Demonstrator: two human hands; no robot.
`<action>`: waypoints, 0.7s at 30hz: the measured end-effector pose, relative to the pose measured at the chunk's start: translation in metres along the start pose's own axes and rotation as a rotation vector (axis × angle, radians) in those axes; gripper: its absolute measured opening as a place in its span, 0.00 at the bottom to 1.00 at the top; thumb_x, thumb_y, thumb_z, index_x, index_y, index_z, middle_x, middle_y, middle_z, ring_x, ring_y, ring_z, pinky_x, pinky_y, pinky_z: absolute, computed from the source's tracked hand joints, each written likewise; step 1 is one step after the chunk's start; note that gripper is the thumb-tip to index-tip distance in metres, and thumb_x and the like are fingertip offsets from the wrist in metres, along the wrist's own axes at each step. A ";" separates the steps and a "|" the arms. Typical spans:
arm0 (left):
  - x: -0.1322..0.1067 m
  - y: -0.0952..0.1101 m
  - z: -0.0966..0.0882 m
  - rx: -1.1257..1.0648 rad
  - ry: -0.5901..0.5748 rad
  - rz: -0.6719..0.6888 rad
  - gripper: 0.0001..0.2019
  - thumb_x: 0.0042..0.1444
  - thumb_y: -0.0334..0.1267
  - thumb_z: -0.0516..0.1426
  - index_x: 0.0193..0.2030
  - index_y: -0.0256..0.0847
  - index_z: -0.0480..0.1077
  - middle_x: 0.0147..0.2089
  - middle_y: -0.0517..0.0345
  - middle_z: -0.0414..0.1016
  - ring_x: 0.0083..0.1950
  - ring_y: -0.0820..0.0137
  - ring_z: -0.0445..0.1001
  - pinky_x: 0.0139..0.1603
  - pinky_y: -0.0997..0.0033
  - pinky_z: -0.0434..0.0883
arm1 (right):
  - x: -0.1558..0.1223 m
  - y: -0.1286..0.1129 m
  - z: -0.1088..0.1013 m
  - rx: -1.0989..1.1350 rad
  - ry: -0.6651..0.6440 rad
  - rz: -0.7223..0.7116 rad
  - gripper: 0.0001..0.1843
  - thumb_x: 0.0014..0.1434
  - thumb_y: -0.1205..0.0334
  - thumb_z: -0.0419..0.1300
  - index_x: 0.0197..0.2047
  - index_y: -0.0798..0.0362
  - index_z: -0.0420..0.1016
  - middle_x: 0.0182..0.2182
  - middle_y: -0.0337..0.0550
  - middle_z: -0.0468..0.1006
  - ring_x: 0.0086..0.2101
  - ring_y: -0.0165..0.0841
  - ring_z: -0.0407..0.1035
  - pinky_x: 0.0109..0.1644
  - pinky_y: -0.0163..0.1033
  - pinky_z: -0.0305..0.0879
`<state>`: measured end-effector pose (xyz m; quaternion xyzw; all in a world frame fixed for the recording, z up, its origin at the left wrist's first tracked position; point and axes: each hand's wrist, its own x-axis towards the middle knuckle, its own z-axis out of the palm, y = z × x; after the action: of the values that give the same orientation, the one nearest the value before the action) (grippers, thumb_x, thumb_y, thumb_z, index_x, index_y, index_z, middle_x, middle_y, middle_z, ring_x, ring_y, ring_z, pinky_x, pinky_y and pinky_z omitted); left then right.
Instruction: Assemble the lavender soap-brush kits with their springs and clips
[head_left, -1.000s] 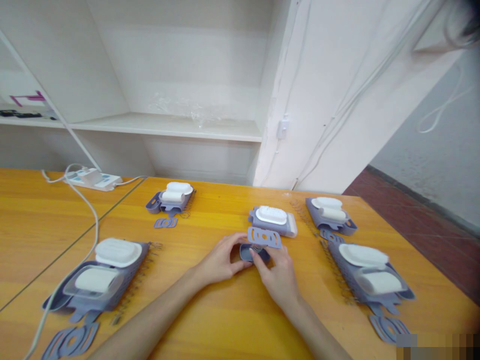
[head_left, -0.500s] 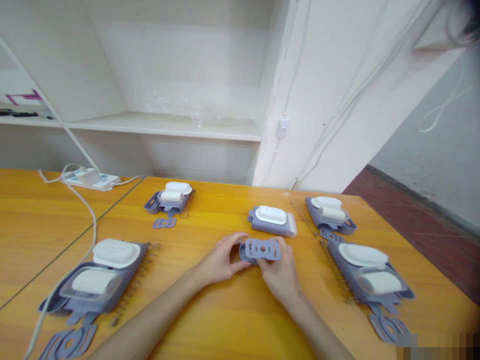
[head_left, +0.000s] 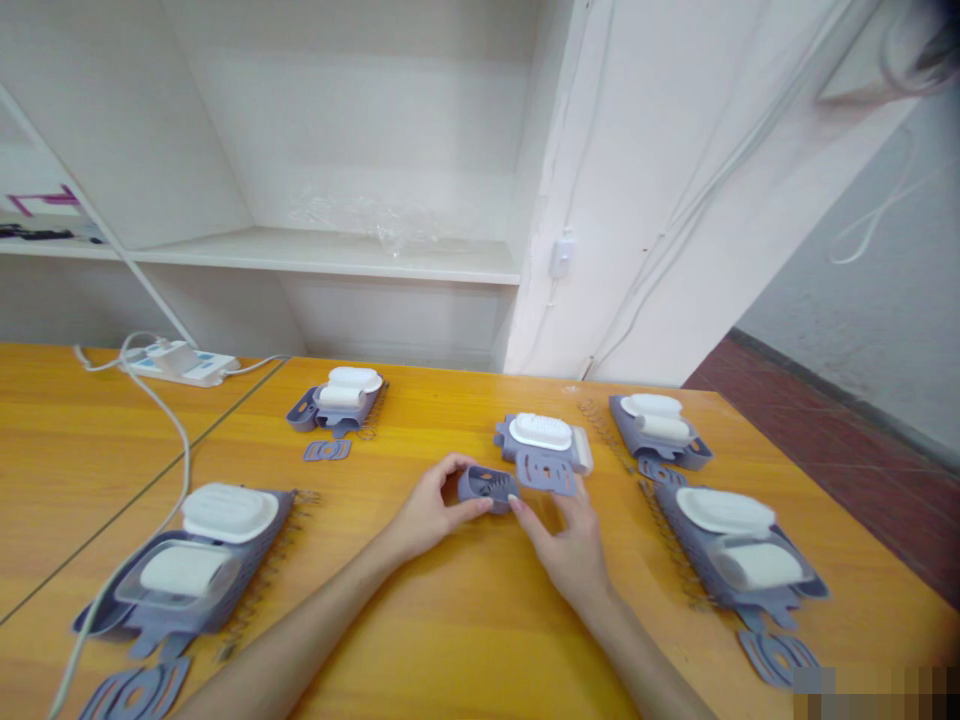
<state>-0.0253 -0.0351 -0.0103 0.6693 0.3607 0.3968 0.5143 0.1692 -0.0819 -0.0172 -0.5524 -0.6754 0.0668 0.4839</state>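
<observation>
My left hand [head_left: 427, 510] pinches a small grey-purple oval part [head_left: 487, 485] with a coiled spring inside, lifted just above the orange table [head_left: 465, 620]. My right hand [head_left: 574, 545] touches the same part with a fingertip, while its other fingers hold a flat slotted purple plate [head_left: 546, 472]. Right behind the plate lies a purple base with a white brush head [head_left: 541, 432] and a clear roller.
Similar purple kits with white pieces lie at the far left [head_left: 339, 398], near left [head_left: 191, 565], far right [head_left: 660, 428] and near right [head_left: 739, 555]. Springs lie beside them. A power strip [head_left: 180, 362] and its white cable [head_left: 169, 440] cross the left side. White shelving stands behind.
The slotted plate sat on top of the oval part; now my right hand has moved it away toward the brush base, and my left hand has lifted the oval part to the left.
</observation>
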 end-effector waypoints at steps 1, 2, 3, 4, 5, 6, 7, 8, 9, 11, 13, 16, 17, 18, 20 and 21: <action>0.001 -0.001 -0.002 -0.106 0.034 -0.033 0.19 0.48 0.46 0.62 0.44 0.39 0.67 0.43 0.54 0.72 0.44 0.66 0.70 0.47 0.67 0.66 | 0.003 0.002 -0.003 -0.023 0.030 -0.016 0.13 0.55 0.57 0.60 0.44 0.50 0.73 0.41 0.47 0.76 0.45 0.41 0.66 0.50 0.50 0.62; 0.003 -0.003 -0.005 -0.196 0.080 -0.057 0.18 0.49 0.45 0.62 0.44 0.39 0.67 0.42 0.55 0.72 0.43 0.67 0.70 0.46 0.68 0.66 | 0.006 0.005 -0.006 -0.051 0.062 -0.024 0.13 0.56 0.57 0.59 0.45 0.51 0.73 0.41 0.47 0.75 0.45 0.41 0.66 0.50 0.50 0.62; 0.004 -0.004 -0.007 -0.273 0.138 -0.077 0.17 0.50 0.46 0.61 0.43 0.39 0.67 0.41 0.56 0.72 0.42 0.68 0.70 0.45 0.70 0.66 | 0.009 0.009 -0.009 -0.086 0.099 -0.024 0.13 0.57 0.58 0.58 0.45 0.51 0.73 0.40 0.47 0.75 0.44 0.40 0.66 0.50 0.50 0.61; 0.005 -0.005 -0.008 -0.348 0.202 -0.100 0.17 0.51 0.46 0.60 0.43 0.39 0.67 0.40 0.56 0.72 0.41 0.69 0.70 0.44 0.71 0.67 | 0.011 0.014 -0.012 -0.125 0.136 -0.014 0.12 0.57 0.59 0.57 0.44 0.51 0.73 0.40 0.47 0.75 0.44 0.40 0.66 0.50 0.51 0.61; 0.007 -0.006 -0.010 -0.426 0.268 -0.125 0.17 0.52 0.47 0.59 0.44 0.39 0.67 0.39 0.57 0.72 0.41 0.70 0.70 0.43 0.72 0.67 | 0.014 0.019 -0.014 -0.167 0.174 0.001 0.11 0.58 0.59 0.56 0.44 0.52 0.73 0.40 0.48 0.74 0.44 0.40 0.65 0.51 0.51 0.61; 0.008 -0.006 -0.011 -0.504 0.330 -0.146 0.17 0.53 0.48 0.59 0.44 0.39 0.67 0.39 0.57 0.71 0.40 0.71 0.70 0.42 0.73 0.68 | 0.015 0.026 -0.015 -0.212 0.205 0.017 0.12 0.58 0.60 0.55 0.44 0.53 0.72 0.41 0.48 0.74 0.45 0.41 0.65 0.51 0.52 0.60; 0.010 -0.006 -0.011 -0.577 0.384 -0.162 0.17 0.53 0.48 0.58 0.44 0.40 0.67 0.40 0.58 0.70 0.40 0.72 0.70 0.40 0.74 0.68 | 0.017 0.032 -0.016 -0.255 0.222 0.033 0.14 0.58 0.60 0.55 0.47 0.53 0.71 0.43 0.50 0.73 0.47 0.42 0.64 0.53 0.53 0.59; 0.011 -0.006 -0.012 -0.633 0.429 -0.172 0.17 0.53 0.48 0.58 0.45 0.40 0.67 0.40 0.59 0.69 0.39 0.73 0.70 0.39 0.74 0.69 | 0.017 0.039 -0.016 -0.295 0.223 0.042 0.18 0.57 0.60 0.54 0.50 0.54 0.68 0.46 0.52 0.71 0.49 0.44 0.62 0.54 0.54 0.58; 0.012 -0.007 -0.012 -0.667 0.468 -0.174 0.17 0.52 0.48 0.58 0.45 0.41 0.66 0.40 0.60 0.68 0.38 0.73 0.70 0.37 0.74 0.70 | 0.018 0.046 -0.015 -0.328 0.208 0.042 0.22 0.56 0.61 0.54 0.54 0.55 0.65 0.50 0.54 0.69 0.52 0.45 0.60 0.55 0.55 0.56; 0.013 -0.008 -0.013 -0.671 0.543 -0.161 0.18 0.52 0.49 0.59 0.45 0.43 0.64 0.38 0.62 0.66 0.35 0.75 0.69 0.33 0.75 0.71 | 0.017 0.056 -0.012 -0.387 0.139 0.034 0.30 0.54 0.61 0.54 0.60 0.54 0.57 0.57 0.55 0.62 0.56 0.47 0.55 0.57 0.58 0.54; 0.014 -0.009 -0.014 -0.596 0.642 -0.141 0.18 0.51 0.51 0.58 0.45 0.45 0.62 0.37 0.63 0.64 0.33 0.75 0.69 0.28 0.77 0.70 | 0.016 0.063 -0.009 -0.449 0.063 0.043 0.33 0.53 0.61 0.55 0.62 0.54 0.54 0.60 0.55 0.58 0.58 0.49 0.52 0.58 0.60 0.52; 0.013 -0.013 -0.017 -0.389 0.803 -0.110 0.19 0.53 0.53 0.56 0.45 0.46 0.59 0.34 0.64 0.61 0.28 0.76 0.66 0.21 0.81 0.67 | 0.014 0.066 -0.005 -0.508 0.029 0.082 0.32 0.52 0.59 0.56 0.60 0.55 0.56 0.60 0.57 0.57 0.58 0.51 0.52 0.58 0.60 0.52; 0.013 -0.014 -0.017 -0.328 0.833 -0.108 0.19 0.53 0.54 0.55 0.45 0.46 0.58 0.33 0.64 0.61 0.26 0.77 0.65 0.19 0.81 0.66 | 0.014 0.066 -0.004 -0.509 0.034 0.086 0.32 0.52 0.58 0.56 0.59 0.55 0.57 0.60 0.58 0.57 0.58 0.51 0.52 0.58 0.60 0.52; 0.012 -0.015 -0.018 -0.282 0.850 -0.111 0.19 0.54 0.55 0.54 0.46 0.46 0.57 0.32 0.65 0.60 0.24 0.77 0.64 0.17 0.82 0.64 | 0.014 0.066 -0.004 -0.502 0.038 0.084 0.31 0.52 0.57 0.57 0.58 0.56 0.58 0.60 0.58 0.57 0.59 0.51 0.51 0.58 0.59 0.52; 0.012 -0.016 -0.019 -0.230 0.858 -0.121 0.20 0.55 0.55 0.52 0.47 0.46 0.56 0.31 0.65 0.60 0.22 0.78 0.63 0.14 0.82 0.61 | 0.015 0.065 -0.003 -0.471 0.045 0.074 0.29 0.51 0.55 0.58 0.55 0.56 0.60 0.60 0.59 0.57 0.59 0.50 0.51 0.58 0.58 0.52; 0.012 -0.016 -0.019 -0.217 0.860 -0.124 0.20 0.55 0.56 0.52 0.47 0.47 0.55 0.32 0.65 0.60 0.21 0.78 0.63 0.13 0.82 0.61 | 0.015 0.065 -0.003 -0.452 0.049 0.073 0.29 0.51 0.54 0.59 0.53 0.56 0.60 0.60 0.59 0.57 0.59 0.50 0.51 0.58 0.57 0.52</action>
<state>-0.0390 -0.0135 -0.0208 0.3626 0.5377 0.6430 0.4074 0.2173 -0.0462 -0.0474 -0.6724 -0.6408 -0.0819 0.3612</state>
